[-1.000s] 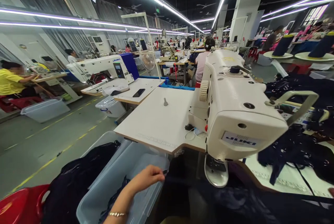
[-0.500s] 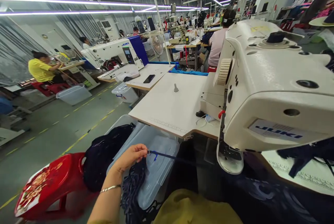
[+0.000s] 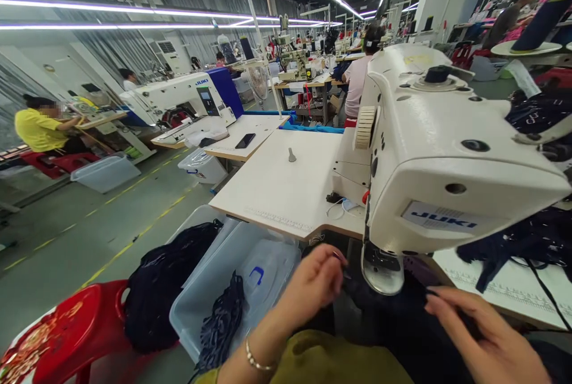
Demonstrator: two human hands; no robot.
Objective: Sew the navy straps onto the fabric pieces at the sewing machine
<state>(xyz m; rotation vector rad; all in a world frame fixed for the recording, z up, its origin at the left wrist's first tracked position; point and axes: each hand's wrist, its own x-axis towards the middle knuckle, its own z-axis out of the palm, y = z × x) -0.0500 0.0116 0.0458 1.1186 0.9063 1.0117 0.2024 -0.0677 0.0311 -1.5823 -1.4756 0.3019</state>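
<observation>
My left hand (image 3: 319, 279) is raised just left of the sewing machine's (image 3: 447, 175) rounded lower end, its fingers curled in a pinch. Something small and dark shows at the fingertips, too blurred to name. To the right of that end, my right hand (image 3: 487, 330) pinches a thin dark strap between thumb and forefinger; its run is lost against the dark cloth on my lap. Below and left of my left hand stands a clear plastic bin (image 3: 187, 312) with a bundle of navy straps (image 3: 223, 318) in it.
A white table (image 3: 272, 181) with a small grey metal piece (image 3: 292, 155) adjoins the machine. Dark fabric (image 3: 165, 288) and a red stool (image 3: 84, 324) stand at the left. More navy straps (image 3: 496, 253) lie at the right. A person in pink (image 3: 355, 83) sits ahead.
My left hand has moved right, from over the bin to beside the machine; the navy strap stretched from it no longer shows. My right hand has come into view. The view has shifted right.
</observation>
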